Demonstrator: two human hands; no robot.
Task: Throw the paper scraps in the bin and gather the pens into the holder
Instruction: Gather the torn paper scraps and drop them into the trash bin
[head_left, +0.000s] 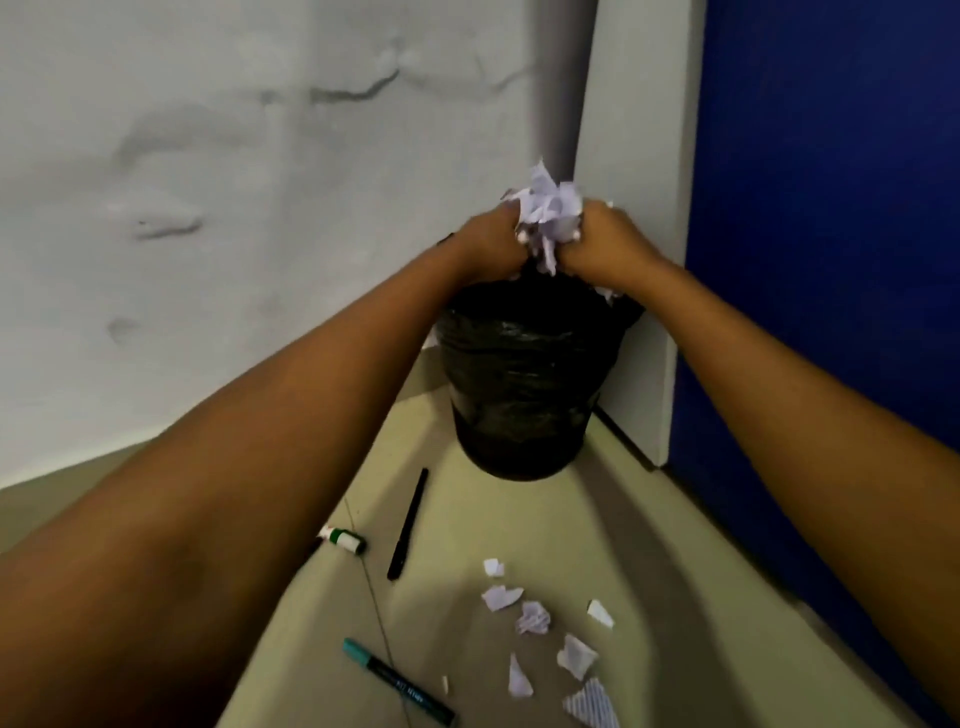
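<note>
A bunch of white paper scraps (549, 213) is squeezed between my left hand (485, 244) and my right hand (605, 241), right above the mouth of a bin lined with a black bag (524, 384). Several more scraps (535, 618) lie on the beige floor near me. A black pen (408, 524) lies in front of the bin. A teal-capped marker (397, 682) lies closer to me. A short green-and-white marker (341, 539) sits partly behind my left forearm. No pen holder is in sight.
The bin stands in a corner between a white wall (208, 208) on the left and a white panel edge (644, 260) beside a blue surface (831, 260) on the right. A thin floor seam runs past the markers.
</note>
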